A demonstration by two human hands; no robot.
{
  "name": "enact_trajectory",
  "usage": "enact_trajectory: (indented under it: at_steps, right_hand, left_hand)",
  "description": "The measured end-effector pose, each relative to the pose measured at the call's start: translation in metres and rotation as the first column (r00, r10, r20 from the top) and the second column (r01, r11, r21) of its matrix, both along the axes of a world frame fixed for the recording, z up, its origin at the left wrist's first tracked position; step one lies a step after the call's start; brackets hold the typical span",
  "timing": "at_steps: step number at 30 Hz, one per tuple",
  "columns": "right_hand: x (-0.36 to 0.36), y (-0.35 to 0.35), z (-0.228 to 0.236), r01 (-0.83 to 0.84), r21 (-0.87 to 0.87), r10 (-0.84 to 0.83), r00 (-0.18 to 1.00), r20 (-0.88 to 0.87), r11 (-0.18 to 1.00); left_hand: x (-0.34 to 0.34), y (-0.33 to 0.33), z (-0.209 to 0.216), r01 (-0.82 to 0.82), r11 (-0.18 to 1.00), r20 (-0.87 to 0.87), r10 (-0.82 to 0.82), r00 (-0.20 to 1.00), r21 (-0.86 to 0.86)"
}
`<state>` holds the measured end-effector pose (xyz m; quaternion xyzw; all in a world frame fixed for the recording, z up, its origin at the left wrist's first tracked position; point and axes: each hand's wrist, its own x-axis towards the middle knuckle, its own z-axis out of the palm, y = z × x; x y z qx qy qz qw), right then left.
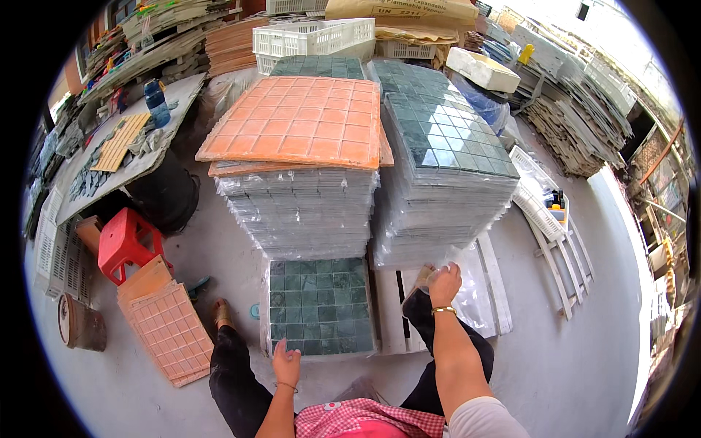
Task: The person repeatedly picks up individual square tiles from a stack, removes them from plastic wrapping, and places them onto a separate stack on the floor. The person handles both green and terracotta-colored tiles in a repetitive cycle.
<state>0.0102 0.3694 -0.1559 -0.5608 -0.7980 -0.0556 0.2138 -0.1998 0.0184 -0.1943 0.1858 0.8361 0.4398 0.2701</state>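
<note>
A low stack of dark green mosaic tile sheets (319,303) lies between my feet, with clear plastic around its edges. My left hand (285,365) is at its near left corner, index finger stretched and thumb apart, holding nothing that I can see. To the right, my right hand (444,285) is raised above my foot, its fingers closed at the edge of a clear plastic film (475,292). The film hangs over a white pallet (495,281). Just beyond stand two tall plastic-wrapped stacks, one topped with orange grid trays (299,120), the other with glossy green tile sheets (445,124).
Orange grid trays (171,332), a red stool (130,241) and a brown bucket (80,323) stand at left. A worktable (164,139) carries a blue bottle (156,102). White crates (314,38) sit behind the stacks. Another white pallet (566,270) lies at right.
</note>
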Motion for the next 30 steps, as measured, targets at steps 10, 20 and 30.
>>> enact_trajectory:
  at_steps: [10, 20, 30]
  right_hand:
    - [-0.075, -0.19, 0.065, -0.948, -0.295, 0.863, 0.246, -0.442, 0.119]
    - [-0.079, -0.147, 0.132, -0.857, -0.516, 0.694, 0.367, -0.62, -0.008]
    - [-0.014, 0.027, 0.035, -0.267, -0.701, 0.283, 0.954, -0.097, 0.661]
  left_hand:
    - [0.041, 0.063, 0.078, -0.247, 0.845, 0.817, -0.318, 0.481, 0.474]
    - [0.019, 0.018, 0.137, 0.762, 0.644, -0.517, -0.63, 0.579, 0.068]
    - [-0.026, -0.028, 0.143, 0.045, 0.92, -0.189, 0.032, 0.981, 0.389]
